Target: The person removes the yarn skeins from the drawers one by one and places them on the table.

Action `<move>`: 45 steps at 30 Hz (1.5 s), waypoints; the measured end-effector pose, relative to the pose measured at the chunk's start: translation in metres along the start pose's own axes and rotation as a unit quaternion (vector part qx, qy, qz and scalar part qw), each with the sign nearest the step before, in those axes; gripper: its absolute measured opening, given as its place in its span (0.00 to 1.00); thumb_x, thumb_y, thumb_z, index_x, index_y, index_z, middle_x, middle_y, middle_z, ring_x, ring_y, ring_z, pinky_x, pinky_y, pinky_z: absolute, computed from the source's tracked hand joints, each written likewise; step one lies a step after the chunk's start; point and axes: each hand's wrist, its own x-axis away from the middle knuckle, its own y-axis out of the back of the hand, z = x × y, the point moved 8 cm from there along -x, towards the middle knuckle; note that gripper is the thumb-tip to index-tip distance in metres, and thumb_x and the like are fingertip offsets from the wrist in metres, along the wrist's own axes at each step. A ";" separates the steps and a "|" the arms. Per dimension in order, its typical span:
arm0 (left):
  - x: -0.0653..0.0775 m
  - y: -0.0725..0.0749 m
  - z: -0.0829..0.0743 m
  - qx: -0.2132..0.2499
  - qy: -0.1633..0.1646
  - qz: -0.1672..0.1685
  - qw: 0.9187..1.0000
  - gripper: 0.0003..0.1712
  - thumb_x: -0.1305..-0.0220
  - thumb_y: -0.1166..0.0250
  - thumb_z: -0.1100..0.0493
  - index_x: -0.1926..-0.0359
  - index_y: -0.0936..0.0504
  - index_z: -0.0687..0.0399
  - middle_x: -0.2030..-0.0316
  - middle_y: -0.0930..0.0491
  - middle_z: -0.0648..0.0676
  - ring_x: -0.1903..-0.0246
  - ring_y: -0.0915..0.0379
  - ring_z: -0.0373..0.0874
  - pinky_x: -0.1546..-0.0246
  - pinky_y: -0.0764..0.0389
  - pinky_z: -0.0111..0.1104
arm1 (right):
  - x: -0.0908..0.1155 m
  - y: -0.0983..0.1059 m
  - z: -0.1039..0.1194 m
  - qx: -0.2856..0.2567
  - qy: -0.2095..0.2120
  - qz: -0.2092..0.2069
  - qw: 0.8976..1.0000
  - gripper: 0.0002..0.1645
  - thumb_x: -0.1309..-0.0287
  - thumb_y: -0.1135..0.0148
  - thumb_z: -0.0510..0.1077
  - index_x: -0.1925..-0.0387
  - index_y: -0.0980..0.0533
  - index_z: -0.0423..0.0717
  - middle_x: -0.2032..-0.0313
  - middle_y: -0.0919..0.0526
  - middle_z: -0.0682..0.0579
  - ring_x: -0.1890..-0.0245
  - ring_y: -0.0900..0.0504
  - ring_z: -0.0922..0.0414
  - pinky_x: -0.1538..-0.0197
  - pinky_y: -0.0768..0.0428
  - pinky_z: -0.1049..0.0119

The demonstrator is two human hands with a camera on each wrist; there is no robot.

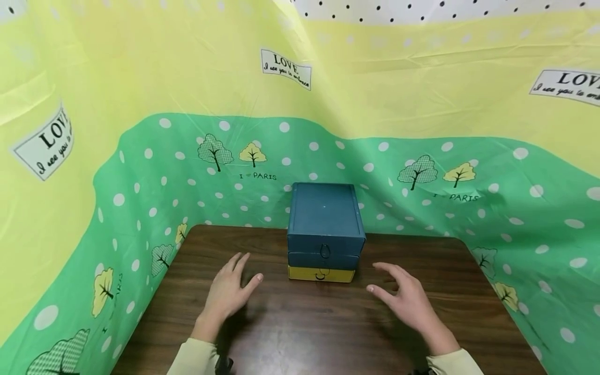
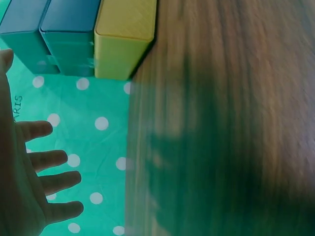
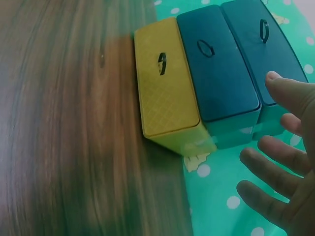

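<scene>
A stack of three drawer boxes stands at the back middle of the table, two blue drawers (image 1: 324, 244) above a yellow drawer (image 1: 304, 273). Each front carries a small dark loop handle (image 3: 163, 64), and all the drawers look closed. To the left of the stack my left hand (image 1: 228, 289) hovers with fingers spread and thumb pointing inward. On the other side my right hand (image 1: 405, 297) is held up likewise, fingers loosely extended toward the stack. Both palms hold nothing, and a gap separates each hand from the boxes.
The dark wooden table (image 1: 300, 323) runs under both hands. Behind it and along its sides hangs a green and yellow printed curtain (image 1: 319, 125), close to the back of the boxes. Pale sleeves (image 1: 194, 357) cover both forearms.
</scene>
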 end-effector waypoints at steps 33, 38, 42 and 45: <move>-0.041 -0.006 -0.059 0.256 -0.015 0.008 0.967 0.33 0.23 0.48 0.36 0.24 0.33 0.41 0.28 0.31 0.56 0.28 0.36 0.58 0.32 0.32 0.60 | -0.023 -0.026 0.041 -0.130 0.038 0.039 0.990 0.34 0.39 0.26 0.53 0.33 0.25 0.52 0.42 0.17 0.47 0.56 0.14 0.58 0.56 0.14 0.62; -0.046 -0.006 -0.063 0.285 0.000 0.004 0.958 0.32 0.22 0.49 0.38 0.24 0.33 0.43 0.27 0.32 0.56 0.27 0.38 0.58 0.30 0.35 0.60 | -0.028 -0.034 0.047 -0.131 0.043 0.050 0.989 0.33 0.38 0.27 0.53 0.33 0.24 0.55 0.41 0.17 0.49 0.56 0.14 0.58 0.57 0.15 0.64; -0.050 -0.006 -0.069 0.313 0.005 0.010 0.950 0.33 0.21 0.49 0.38 0.24 0.33 0.47 0.27 0.32 0.57 0.27 0.38 0.58 0.30 0.35 0.60 | -0.030 -0.038 0.051 -0.134 0.043 0.061 0.988 0.33 0.38 0.28 0.55 0.33 0.25 0.58 0.40 0.18 0.51 0.56 0.14 0.57 0.57 0.16 0.64; -0.053 -0.007 -0.074 0.331 0.013 0.018 0.943 0.34 0.21 0.50 0.37 0.24 0.34 0.47 0.27 0.32 0.56 0.26 0.39 0.58 0.30 0.35 0.60 | -0.031 -0.041 0.053 -0.138 0.040 0.071 0.987 0.33 0.38 0.29 0.56 0.32 0.26 0.59 0.40 0.18 0.51 0.55 0.14 0.55 0.58 0.16 0.63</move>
